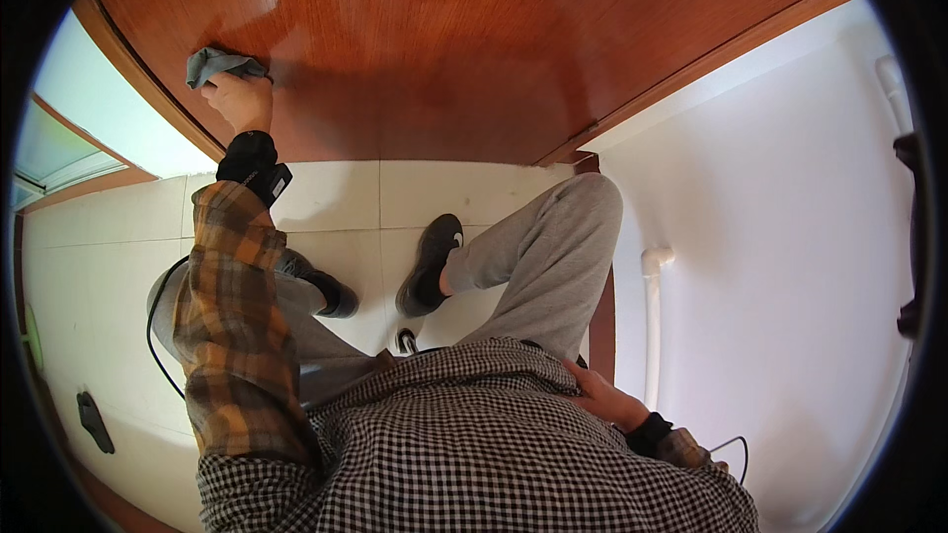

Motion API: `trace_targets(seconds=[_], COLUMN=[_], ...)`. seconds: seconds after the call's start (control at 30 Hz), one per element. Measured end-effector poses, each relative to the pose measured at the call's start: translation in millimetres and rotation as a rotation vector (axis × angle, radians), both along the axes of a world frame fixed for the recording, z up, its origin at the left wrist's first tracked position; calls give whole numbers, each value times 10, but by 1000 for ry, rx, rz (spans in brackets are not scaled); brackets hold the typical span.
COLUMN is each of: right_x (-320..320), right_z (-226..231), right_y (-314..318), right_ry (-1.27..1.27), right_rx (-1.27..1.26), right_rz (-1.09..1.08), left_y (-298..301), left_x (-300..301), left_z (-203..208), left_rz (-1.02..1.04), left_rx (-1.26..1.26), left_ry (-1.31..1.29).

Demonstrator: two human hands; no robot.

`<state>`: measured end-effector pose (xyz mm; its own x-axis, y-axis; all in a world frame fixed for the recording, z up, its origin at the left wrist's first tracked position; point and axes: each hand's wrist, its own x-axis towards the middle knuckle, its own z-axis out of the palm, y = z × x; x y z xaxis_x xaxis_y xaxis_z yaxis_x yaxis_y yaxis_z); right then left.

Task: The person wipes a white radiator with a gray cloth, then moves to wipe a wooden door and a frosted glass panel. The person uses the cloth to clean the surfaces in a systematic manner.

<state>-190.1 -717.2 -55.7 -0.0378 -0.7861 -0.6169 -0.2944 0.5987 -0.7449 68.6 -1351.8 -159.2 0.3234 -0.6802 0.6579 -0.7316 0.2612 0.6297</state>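
Note:
My left hand (240, 100) is closed around a crumpled grey cloth (219, 65) and presses it to the reddish-brown wooden door (415, 49), low down near its left edge. A black band with a small black device (259, 170) is strapped to that wrist. At my right hip, my right hand (604, 399) lies against my side by the checked garment (444, 415). Its visible fingers are stretched out and hold nothing; the garment partly covers them.
A white wall with a white pipe (653, 326) runs along the right. Pale tiles (109, 212) cover the floor, and my black shoes (432, 262) stand near the door. A dark slipper (95, 421) lies at lower left. Black cables (150, 321) hang beside me.

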Motion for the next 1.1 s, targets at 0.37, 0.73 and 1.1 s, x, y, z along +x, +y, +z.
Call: trace_targets(seconds=[0.37,0.73,1.1], right_x=[-217,-133,233], right_z=[72,380,446], right_y=[-612,-1378,-1462], right_ry=[230,630,406], right_rx=[-241,-689,-390], right_rz=[-3,13,238], left_y=[-57,254,929], left_x=[-1,-247,-889], left_z=[-60,88,-90], left_rz=[22,15,-490], left_rx=[-19,113,326], left_ry=[2,21,139])
